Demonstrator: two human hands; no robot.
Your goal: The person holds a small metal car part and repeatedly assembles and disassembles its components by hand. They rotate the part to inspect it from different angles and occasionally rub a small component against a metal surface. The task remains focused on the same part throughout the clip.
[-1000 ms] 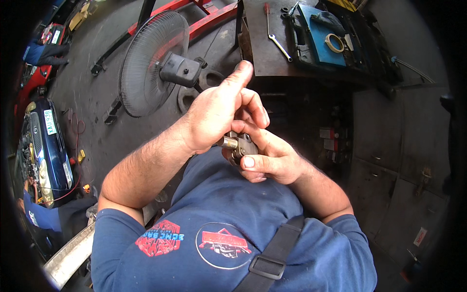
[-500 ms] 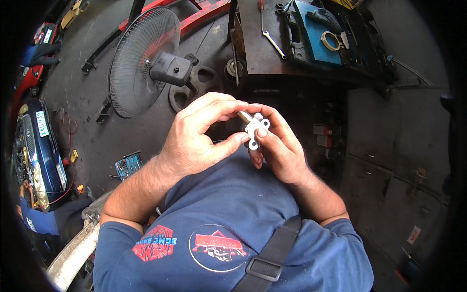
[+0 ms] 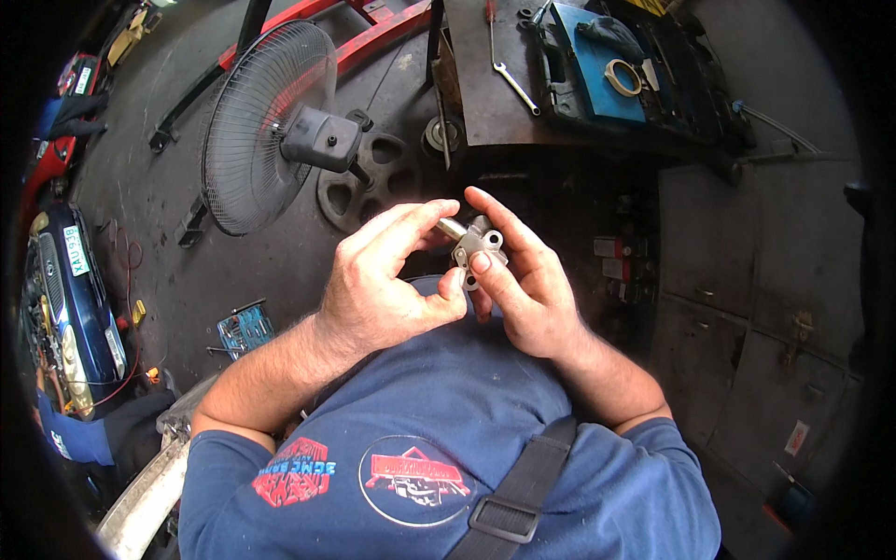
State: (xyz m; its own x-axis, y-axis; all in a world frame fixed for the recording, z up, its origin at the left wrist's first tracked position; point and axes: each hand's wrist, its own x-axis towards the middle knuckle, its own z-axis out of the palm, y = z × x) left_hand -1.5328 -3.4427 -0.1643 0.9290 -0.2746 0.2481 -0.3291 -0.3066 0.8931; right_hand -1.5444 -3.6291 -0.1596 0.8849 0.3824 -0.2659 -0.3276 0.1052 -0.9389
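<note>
Between my two hands, above my shirt front, is a small silvery chain tensioner (image 3: 476, 242) with bolt-hole ears and a round plunger at its upper left. My right hand (image 3: 543, 294) grips its body, the thumb pressed across the face and the other fingers behind, while the index finger stretches up past it. My left hand (image 3: 373, 275) curves around the opposite side. Its thumb touches the edge near the lower ear, and its fingertips are by the plunger's end. The back of the tensioner is hidden.
A black pedestal fan (image 3: 271, 126) stands ahead on the left. Ahead on the right, a dark workbench (image 3: 509, 121) bears a wrench (image 3: 518, 89) and a tape roll (image 3: 623, 77). Metal cabinets (image 3: 705, 224) line the right. A blue tool tray (image 3: 245, 329) lies on the floor, left.
The tensioner has tilted in my fingers, so its ratchet side shows more. My index fingertips have parted, and the right index finger has straightened. Both hands sit slightly further left in view.
</note>
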